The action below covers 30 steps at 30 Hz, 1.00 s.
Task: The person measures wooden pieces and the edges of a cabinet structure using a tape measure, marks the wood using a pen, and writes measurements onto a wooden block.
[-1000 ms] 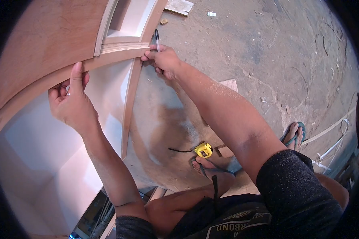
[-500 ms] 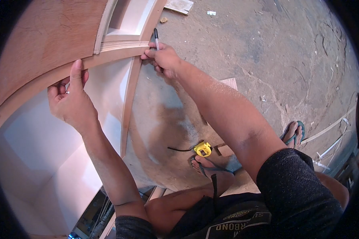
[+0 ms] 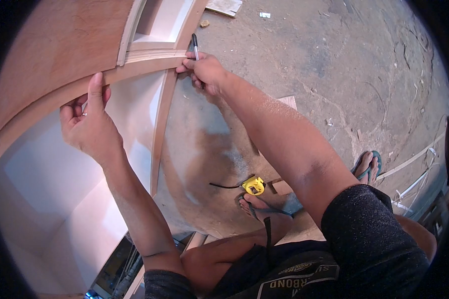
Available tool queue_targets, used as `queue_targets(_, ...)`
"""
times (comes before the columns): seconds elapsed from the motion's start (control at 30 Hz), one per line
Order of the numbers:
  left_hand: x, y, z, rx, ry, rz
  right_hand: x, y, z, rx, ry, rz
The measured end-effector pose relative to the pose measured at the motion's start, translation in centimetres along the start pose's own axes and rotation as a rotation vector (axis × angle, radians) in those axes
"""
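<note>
My left hand grips the long wooden edge strip of a cabinet, its thumb on the top face and its fingers curled below. At the strip's right end, my right hand is closed round the corner, with a black-capped pen standing up between its fingers. The reddish plywood panel lies just beyond the strip. Below the strip, the white inside of the cabinet shows. The tips of the right fingers are partly hidden at the corner.
A yellow tape measure is near my sandalled foot on the dusty floor. A small wood block lies beside it. A pale board is at the top. Thin strips lie at the right.
</note>
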<state>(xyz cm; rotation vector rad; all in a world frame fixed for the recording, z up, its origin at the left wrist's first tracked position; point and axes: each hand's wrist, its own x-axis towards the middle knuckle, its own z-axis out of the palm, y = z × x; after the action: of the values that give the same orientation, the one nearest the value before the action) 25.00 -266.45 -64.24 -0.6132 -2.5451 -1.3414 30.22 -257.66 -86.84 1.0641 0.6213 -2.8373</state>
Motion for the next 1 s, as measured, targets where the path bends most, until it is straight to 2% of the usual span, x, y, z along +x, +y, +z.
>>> queue_targets(0.23,0.0,-0.1,-0.1,-0.016,-0.01,0.015,0.3,0.4,0.2,0.0,0.039,-0.023)
queue_targets(0.53,0.0,-0.2,0.0,-0.031,0.001,0.01,0.3,0.2,-0.6,0.034,-0.074,-0.013)
queue_targets(0.73,0.0,0.0,0.0,-0.023,0.003,0.002,-0.2,0.6,-0.3,0.035,-0.03,-0.039)
queue_targets(1.0,-0.1,0.5,0.0,0.014,-0.01,-0.004,0.2,0.3,-0.9,0.057,-0.075,0.021)
